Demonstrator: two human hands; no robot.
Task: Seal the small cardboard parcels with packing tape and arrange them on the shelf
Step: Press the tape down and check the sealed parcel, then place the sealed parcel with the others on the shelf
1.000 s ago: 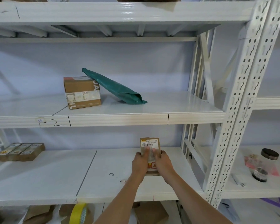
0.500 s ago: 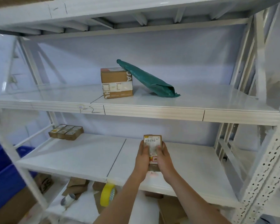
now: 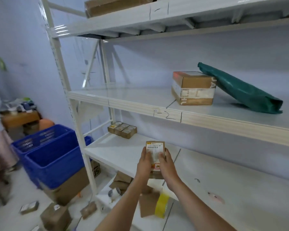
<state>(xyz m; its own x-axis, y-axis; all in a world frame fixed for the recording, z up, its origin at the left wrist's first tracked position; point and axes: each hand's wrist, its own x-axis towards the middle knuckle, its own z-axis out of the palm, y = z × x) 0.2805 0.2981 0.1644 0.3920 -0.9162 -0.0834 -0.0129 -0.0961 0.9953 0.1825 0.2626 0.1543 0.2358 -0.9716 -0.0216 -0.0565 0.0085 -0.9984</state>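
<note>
A small cardboard parcel with a white barcode label is held upright between both hands above the lower white shelf. My left hand grips its left side and my right hand grips its right side, thumbs on the front. A row of three small parcels sits at the back left of that same shelf. A yellow roll of packing tape lies on the level below, beside flat cardboard pieces.
On the middle shelf stand a bigger taped box and a green bag leaning on it. Blue crates on a cardboard box stand left of the rack. Small boxes lie on the floor. A person stands at the far left edge.
The view has swung to the left and the parcel has travelled left with both hands along the lower shelf, nearer the three-parcel row. Both hands keep their hold.
</note>
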